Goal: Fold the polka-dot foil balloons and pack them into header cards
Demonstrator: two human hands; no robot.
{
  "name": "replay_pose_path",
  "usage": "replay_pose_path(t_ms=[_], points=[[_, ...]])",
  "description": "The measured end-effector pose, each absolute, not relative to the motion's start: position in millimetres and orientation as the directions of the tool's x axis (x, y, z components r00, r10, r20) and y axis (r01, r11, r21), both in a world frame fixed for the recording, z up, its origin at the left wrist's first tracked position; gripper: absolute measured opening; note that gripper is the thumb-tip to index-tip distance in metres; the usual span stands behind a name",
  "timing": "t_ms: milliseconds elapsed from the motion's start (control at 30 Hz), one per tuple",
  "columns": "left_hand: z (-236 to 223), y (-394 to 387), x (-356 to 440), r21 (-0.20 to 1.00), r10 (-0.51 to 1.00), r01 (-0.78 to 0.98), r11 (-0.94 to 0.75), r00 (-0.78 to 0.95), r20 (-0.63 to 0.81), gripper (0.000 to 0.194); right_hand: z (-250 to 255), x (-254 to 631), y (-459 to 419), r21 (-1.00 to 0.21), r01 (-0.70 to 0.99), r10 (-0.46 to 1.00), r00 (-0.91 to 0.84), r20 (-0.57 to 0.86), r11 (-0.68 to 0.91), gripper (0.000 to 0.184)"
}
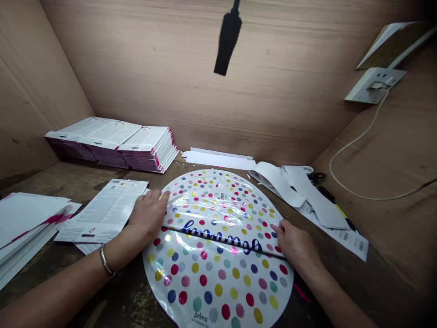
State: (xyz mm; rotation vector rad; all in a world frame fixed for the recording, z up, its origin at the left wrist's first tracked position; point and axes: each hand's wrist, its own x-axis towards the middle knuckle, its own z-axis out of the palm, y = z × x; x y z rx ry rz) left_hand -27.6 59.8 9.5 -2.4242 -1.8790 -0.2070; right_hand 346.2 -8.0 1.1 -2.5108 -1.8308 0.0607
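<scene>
A flat, glossy round foil balloon (218,282) with multicoloured dots lies on the table in front of me. A crease runs across its middle, cutting through blue script that reads upside down. The print "prima" shows near its lower edge. At the balloon's left edge, by the crease, my left hand (150,212) grips the foil with bent fingers. My right hand (293,243) pinches the opposite edge at the other end of the crease, its thumb on top. Some fingertips of both hands are hidden under the foil.
Stacks of printed card sleeves (136,141) stand at the back left. More sleeves (105,209) and white cards (30,218) lie left. A label strip (317,200), scissors (319,176) and a yellow-black tool (341,212) lie right. A cable (341,150) hangs from a socket (375,85).
</scene>
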Motion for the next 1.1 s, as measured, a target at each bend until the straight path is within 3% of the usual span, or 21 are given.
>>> replay_pose_path(t_ms=[67,133,233,333,433,500,600,667,700,767,867,967,1100], points=[[7,41,-3,0.065,0.862,0.874,-0.482,0.46,0.216,0.048,1,348,-7,-0.028,0.954,0.954,0.299,-0.013,-0.3,0.031],[1,20,23,0.159,0.671,0.652,-0.741,0.723,0.163,0.051,4,348,-8,-0.002,0.956,0.956,0.293,-0.015,-0.293,0.032],[-9,-4,48,0.273,0.556,0.52,-0.809,0.828,0.07,0.059,11,331,-18,0.044,0.957,0.958,0.286,0.021,-0.286,0.037],[-15,-10,52,0.277,0.568,0.538,-0.796,0.822,0.036,0.06,14,289,-39,0.064,0.996,0.992,0.056,0.117,-0.063,0.047],[-16,-6,48,0.261,0.564,0.536,-0.803,0.825,0.04,0.061,7,257,-62,-0.075,0.938,0.94,-0.341,-0.021,0.339,0.061],[-16,-5,46,0.264,0.566,0.534,-0.803,0.823,0.057,0.061,-1,266,-76,-0.146,0.935,0.934,-0.339,-0.111,0.322,0.066],[-17,-5,45,0.283,0.563,0.526,-0.802,0.825,0.06,0.06,-10,317,-91,-0.092,0.995,0.989,-0.042,-0.142,0.029,0.062],[-17,-6,46,0.291,0.559,0.523,-0.801,0.828,0.05,0.059,-10,346,-96,0.0,0.982,0.982,0.19,-0.019,-0.19,0.062],[-16,-6,47,0.291,0.559,0.525,-0.8,0.828,0.043,0.06,-8,352,-97,0.027,0.974,0.972,0.224,0.066,-0.226,0.062],[-13,-7,50,0.287,0.56,0.531,-0.797,0.828,0.025,0.061,-5,346,-94,0.045,0.993,0.982,0.099,0.163,-0.108,0.059],[-7,-6,45,0.278,0.56,0.543,-0.792,0.828,-0.02,0.062,-5,312,-85,-0.021,0.974,0.974,-0.223,0.045,0.224,0.055],[-7,-4,16,0.234,0.687,0.685,-0.69,0.722,-0.088,0.065,-15,296,-79,-0.089,0.964,0.966,-0.255,-0.048,0.251,0.053],[-15,-19,-42,0.083,0.948,0.952,-0.293,0.301,-0.101,0.072,-34,309,-72,-0.109,0.966,0.972,-0.237,-0.01,0.234,0.053]])
